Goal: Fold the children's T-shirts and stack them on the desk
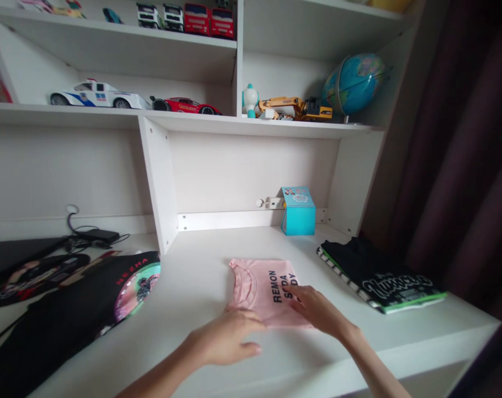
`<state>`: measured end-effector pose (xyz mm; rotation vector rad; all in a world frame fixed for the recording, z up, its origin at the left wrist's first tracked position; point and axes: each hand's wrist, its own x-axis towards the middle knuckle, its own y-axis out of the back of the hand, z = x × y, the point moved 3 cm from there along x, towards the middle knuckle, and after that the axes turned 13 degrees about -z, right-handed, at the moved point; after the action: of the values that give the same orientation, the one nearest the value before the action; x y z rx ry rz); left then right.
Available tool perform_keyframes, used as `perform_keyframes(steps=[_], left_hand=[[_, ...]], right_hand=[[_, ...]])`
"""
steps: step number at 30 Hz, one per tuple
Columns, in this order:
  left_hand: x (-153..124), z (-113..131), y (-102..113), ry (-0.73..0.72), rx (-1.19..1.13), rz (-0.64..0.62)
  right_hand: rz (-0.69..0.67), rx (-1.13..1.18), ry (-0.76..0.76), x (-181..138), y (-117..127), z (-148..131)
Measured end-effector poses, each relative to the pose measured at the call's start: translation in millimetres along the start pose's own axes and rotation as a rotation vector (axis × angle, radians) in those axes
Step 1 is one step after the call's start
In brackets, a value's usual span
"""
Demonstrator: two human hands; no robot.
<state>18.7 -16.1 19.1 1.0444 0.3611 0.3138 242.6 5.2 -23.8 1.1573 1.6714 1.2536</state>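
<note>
A pink T-shirt with dark lettering lies folded into a rectangle on the white desk, its neckline toward the left. My left hand is at the shirt's near left edge, fingers stretched out and thumb apart; whether it presses on the cloth I cannot tell. Over the printed letters on the shirt's right part rests my right hand, fingers extended and grasping nothing. Part of the lettering is hidden beneath that hand.
Folded dark clothes lie on the right. A black NEZHA garment spreads over the left, near a black adapter with cables. Behind stands a blue desk calendar. Shelves above hold toy vehicles and a globe.
</note>
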Motion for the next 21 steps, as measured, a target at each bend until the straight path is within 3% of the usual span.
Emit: perform_keyframes(steps=[3,6,9,14,18,21], left_hand=[[-4.3,-20.8,-3.3,0.165,0.082,0.124],[-7.1,-51.3,4.3,0.396,0.169,0.222],[-9.7,-65.7,10.1,0.535,0.181,0.249],[-8.1,-61.5,-0.2,0.498,0.063,0.233],[-3.7,-64.4,-7.6,0.510,0.049,0.289],[0.3,-67.2,-7.2,0.475,-0.016,0.324]], right_hand=[[0.050,-0.130,-0.097,-16.3,-5.4,-27.6],[0.015,0.061,0.060,-32.9,1.1,-54.3],[-0.033,0.252,0.165,-40.4,11.3,-51.9],[0.122,-0.011,-0.163,-31.3,-0.3,-6.0],[0.151,-0.093,-0.211,-23.5,-19.2,-1.3],[0.108,-0.020,-0.253,-21.7,-19.6,-5.5]])
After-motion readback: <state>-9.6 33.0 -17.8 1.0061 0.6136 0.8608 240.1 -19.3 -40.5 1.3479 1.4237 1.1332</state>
